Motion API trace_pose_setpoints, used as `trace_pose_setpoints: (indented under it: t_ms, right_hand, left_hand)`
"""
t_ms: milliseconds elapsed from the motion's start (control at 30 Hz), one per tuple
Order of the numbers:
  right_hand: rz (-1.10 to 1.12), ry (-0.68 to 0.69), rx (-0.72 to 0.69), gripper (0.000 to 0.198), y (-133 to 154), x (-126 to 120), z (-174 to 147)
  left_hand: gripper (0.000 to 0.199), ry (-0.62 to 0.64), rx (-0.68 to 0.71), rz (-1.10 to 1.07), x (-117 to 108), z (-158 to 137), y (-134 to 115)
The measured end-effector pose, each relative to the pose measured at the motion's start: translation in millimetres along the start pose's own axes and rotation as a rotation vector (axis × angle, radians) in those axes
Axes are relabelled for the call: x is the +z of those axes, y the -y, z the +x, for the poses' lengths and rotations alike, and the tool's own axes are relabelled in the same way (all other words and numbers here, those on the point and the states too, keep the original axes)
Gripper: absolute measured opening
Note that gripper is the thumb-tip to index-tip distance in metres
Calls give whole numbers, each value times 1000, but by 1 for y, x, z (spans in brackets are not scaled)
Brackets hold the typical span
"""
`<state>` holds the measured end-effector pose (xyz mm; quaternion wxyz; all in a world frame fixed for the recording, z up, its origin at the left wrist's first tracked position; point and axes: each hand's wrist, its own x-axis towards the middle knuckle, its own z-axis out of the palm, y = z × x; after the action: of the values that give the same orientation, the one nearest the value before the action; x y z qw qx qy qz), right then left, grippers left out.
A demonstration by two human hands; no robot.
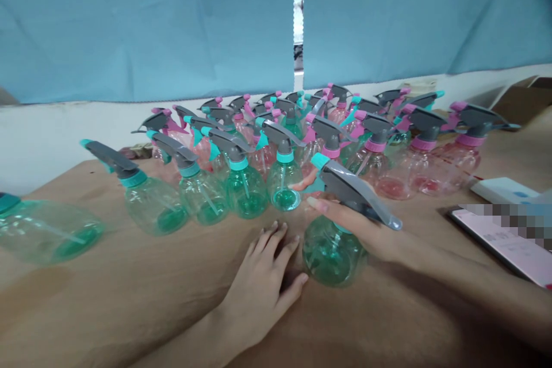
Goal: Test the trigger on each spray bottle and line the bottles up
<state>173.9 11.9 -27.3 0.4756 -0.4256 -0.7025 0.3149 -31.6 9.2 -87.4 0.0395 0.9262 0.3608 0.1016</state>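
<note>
My right hand (345, 215) is closed around the neck of a green spray bottle (334, 259) with a grey and turquoise trigger head. The thumb and a finger wrap under the head, and the bottle stands at the right of centre, nearest me. Flat on the table, fingers a little spread, my left hand (263, 282) lies just left of that bottle and holds nothing. Beyond the fingertips stands a row of green spray bottles, the closest being one with a turquoise collar (284, 181).
Many more pink and green spray bottles (377, 152) crowd the back of the wooden table (150, 305). Another green bottle (52, 230) is at the far left. A phone (495, 241) and a white box (502, 190) lie on the right. Behind hangs a blue sheet (150, 29).
</note>
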Motion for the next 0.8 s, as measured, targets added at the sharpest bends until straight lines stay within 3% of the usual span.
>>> trace_pose_setpoints:
  t_ms: [200,367,600,800]
  right_hand:
    - [47,15,-52,6,2,-2,2]
    - [-30,40,3,13,13,-7,3]
    - [-8,26,11,20,5,-5,2]
    - [24,56,44,20,15,-9,1]
  left_hand:
    - [44,-7,1,-6,1,-2,0]
    - [45,-12,2,-11,1,-2,1]
    - [45,-23,5,-19,1,-3,1]
    - [45,-9,3,-7,0,-1,0]
